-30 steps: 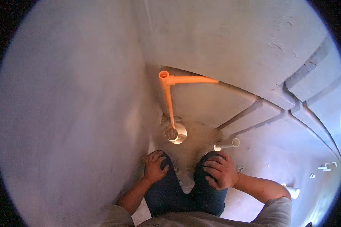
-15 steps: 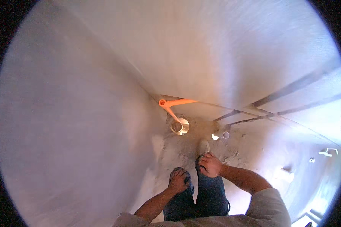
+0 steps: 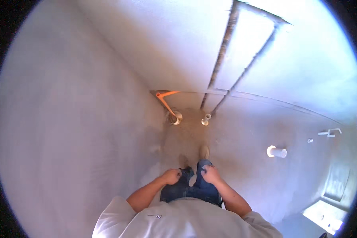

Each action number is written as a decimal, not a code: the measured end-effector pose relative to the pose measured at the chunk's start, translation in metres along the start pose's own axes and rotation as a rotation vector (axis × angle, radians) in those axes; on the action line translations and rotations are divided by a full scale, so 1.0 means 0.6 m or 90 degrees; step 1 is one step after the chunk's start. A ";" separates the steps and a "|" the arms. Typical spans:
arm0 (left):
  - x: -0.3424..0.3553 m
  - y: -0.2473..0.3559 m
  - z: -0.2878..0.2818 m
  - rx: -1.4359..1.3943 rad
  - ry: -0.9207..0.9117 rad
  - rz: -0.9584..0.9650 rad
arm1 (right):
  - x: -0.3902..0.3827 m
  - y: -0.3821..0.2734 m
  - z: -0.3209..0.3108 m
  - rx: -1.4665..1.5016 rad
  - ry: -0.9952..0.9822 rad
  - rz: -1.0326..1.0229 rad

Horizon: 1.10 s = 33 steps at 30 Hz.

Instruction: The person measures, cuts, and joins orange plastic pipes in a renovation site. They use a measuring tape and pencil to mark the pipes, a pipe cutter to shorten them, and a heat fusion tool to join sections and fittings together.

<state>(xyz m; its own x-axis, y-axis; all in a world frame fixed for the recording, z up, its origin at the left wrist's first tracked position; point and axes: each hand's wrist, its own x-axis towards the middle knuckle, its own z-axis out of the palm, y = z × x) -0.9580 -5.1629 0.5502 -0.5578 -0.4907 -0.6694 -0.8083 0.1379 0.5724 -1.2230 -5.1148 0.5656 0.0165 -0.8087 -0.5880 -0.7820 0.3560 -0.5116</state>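
Both hands are at the legs of my blue jeans (image 3: 190,192). My left hand (image 3: 171,176) is closed at the outer side of the left trouser leg, its fingertips against the cloth. On the right thigh, my right hand (image 3: 211,174) has its fingers curled in on the denim. The hold looks like a pinch of cloth; the fingertips are partly hidden. No tool shows in either hand. Beyond them are my shoes, the right shoe (image 3: 204,152) lighter and plainer to see than the left shoe (image 3: 183,160).
An orange branched pipe (image 3: 165,102) stands in the far corner above a round floor opening (image 3: 176,118). Short white pipe stubs (image 3: 208,117) rise nearby; a larger white pipe (image 3: 279,152) stands farther right. Dark chases (image 3: 226,43) cut the far wall. A plain wall (image 3: 87,131) rises at left.
My hands have slid off the knees and back up the trouser legs, now curled. My body appears more upright; the pipes look farther off, and more of the wall chases shows.
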 end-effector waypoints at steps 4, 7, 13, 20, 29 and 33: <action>-0.101 0.031 -0.025 -0.034 -0.027 0.020 | -0.123 0.121 -0.080 0.045 0.032 0.012; -0.185 0.086 -0.040 -0.037 -0.121 -0.004 | -0.244 0.185 -0.151 -0.074 -0.165 0.042; -0.247 -0.037 0.178 0.048 -0.364 -0.035 | -0.445 0.400 -0.099 0.120 -0.370 -0.046; -0.352 0.079 0.405 -0.764 -0.244 -0.290 | -0.607 0.675 0.021 0.062 -0.150 -0.039; -0.267 0.216 0.359 -0.421 -0.350 -0.100 | -0.480 0.731 -0.063 0.167 -0.097 0.185; -0.244 0.193 0.383 -0.679 -0.422 -0.175 | -0.437 0.672 -0.137 0.253 -0.004 0.202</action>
<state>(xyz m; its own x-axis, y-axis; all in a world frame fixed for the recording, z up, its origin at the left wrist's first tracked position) -1.0134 -4.8771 0.6057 -0.6329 0.1683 -0.7557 -0.5329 -0.8028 0.2675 -1.5938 -4.7977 0.5647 -0.1784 -0.6293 -0.7564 -0.4511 0.7355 -0.5055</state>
